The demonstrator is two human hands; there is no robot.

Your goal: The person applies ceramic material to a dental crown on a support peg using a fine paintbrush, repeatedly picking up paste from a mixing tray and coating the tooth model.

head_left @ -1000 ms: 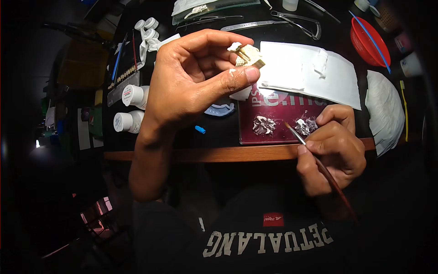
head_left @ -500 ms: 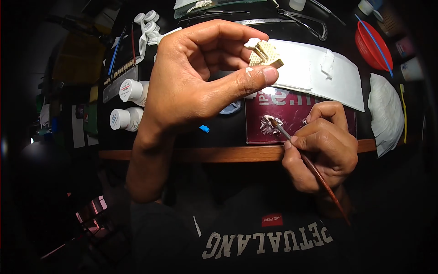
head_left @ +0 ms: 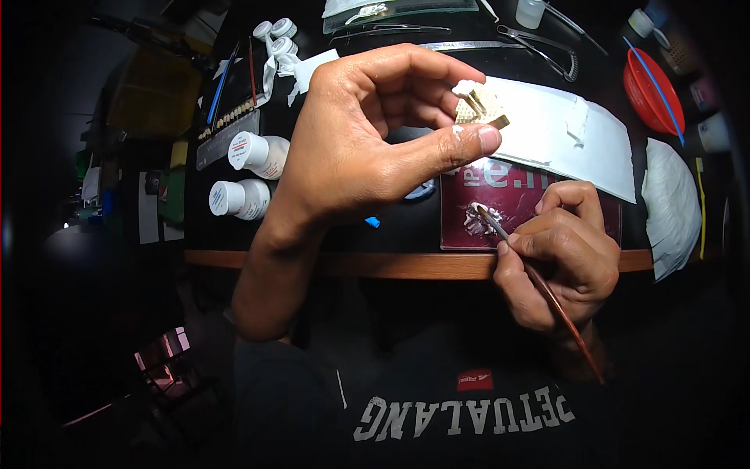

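Note:
A small cream-coloured block with a textured surface and a white lump on it is pinched between the thumb and fingers of my left hand. Some white material marks that thumb. My right hand grips a thin brush with a reddish-brown handle. The brush tip touches white paste smeared on a dark red plate with pale lettering, below and apart from the held block.
Behind the plate lies a white pad. Two white-capped bottles stand at left, beside a ruler-like strip. A red bowl and crumpled tissue are at right. The table's wooden edge runs in front.
The whole view has shifted, so the table and both hands appear further right and slightly lower. Both grips stay the same, and the brush tip remains at the white paste.

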